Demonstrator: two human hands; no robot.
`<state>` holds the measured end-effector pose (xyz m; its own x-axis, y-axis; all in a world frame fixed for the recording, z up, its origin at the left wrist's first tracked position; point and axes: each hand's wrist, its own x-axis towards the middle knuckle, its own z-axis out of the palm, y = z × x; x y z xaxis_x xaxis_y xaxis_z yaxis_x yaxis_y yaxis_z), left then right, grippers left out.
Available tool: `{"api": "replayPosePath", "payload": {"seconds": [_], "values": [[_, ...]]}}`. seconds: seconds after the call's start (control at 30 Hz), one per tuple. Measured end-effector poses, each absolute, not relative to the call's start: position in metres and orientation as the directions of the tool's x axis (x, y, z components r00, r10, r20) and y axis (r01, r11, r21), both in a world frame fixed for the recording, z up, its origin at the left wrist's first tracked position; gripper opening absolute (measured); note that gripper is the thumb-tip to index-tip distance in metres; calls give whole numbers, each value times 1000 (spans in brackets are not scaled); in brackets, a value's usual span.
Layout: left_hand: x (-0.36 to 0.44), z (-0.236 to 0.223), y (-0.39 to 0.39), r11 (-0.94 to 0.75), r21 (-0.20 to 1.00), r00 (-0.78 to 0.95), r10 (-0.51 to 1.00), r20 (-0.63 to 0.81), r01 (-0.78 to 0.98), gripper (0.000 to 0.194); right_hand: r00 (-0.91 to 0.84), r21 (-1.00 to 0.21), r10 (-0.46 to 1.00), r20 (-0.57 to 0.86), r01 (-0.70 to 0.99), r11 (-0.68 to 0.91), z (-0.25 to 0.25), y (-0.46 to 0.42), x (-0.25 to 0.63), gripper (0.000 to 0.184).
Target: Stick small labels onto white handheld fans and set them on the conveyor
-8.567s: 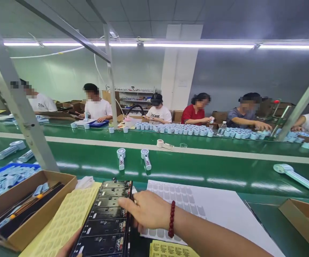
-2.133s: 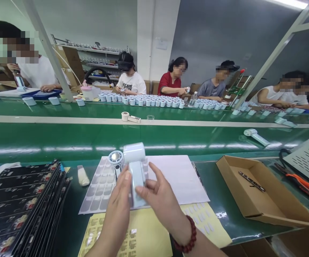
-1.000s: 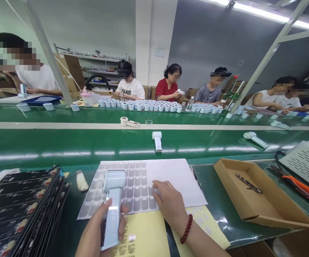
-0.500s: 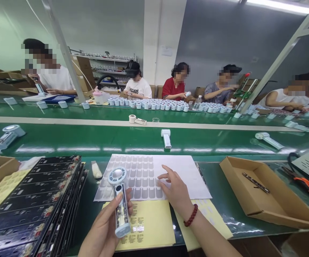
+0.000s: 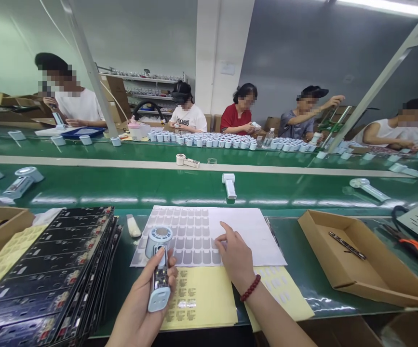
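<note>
My left hand [image 5: 141, 303] is wrapped round the handle of a pale blue handheld fan [image 5: 158, 270], its round head pointing away from me and its open handle showing a circuit board. My right hand [image 5: 235, 256], with a red bead bracelet on the wrist, rests fingers-down on a white sheet of grey stickers [image 5: 209, 235], fingertips pinched at one sticker near the sheet's middle. A yellow sticker sheet [image 5: 201, 299] lies under both hands.
A stack of black circuit panels [image 5: 46, 274] sits at my left, an open cardboard box [image 5: 360, 265] at my right. The green conveyor belt [image 5: 158, 185] carries more fans [image 5: 229, 185]. Several people work along the far side behind rows of small blue parts [image 5: 226, 142].
My left hand has turned the fan from its closed back to its open side. My right hand went down onto the grey sticker sheet. The fan on the belt drifted right.
</note>
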<state>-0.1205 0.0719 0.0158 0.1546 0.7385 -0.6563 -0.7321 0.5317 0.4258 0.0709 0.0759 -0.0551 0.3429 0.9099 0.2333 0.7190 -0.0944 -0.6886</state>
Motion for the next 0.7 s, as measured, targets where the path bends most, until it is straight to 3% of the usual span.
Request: {"api": "replayPosePath", "payload": {"seconds": [0.13,0.23,0.33,0.43,0.7], "values": [[-118,21,74,537,371,162,705,-690,-758,18,317,-821,918,236,570,14,-29,55,51,40],[-112,22,75,518,365,136,698,-703,-774,15,225,-985,972,69,169,31,-2,32,29,53],[-108,21,74,496,377,115,710,-695,-782,10,118,-997,992,-36,-75,-27,11,17,8,58],[-105,22,72,493,382,116,717,-687,-782,11,96,-990,995,-29,-139,-15,8,16,-4,56],[-107,21,73,488,388,124,732,-670,-782,15,116,-995,993,-1,-99,11,8,21,-9,51]]}}
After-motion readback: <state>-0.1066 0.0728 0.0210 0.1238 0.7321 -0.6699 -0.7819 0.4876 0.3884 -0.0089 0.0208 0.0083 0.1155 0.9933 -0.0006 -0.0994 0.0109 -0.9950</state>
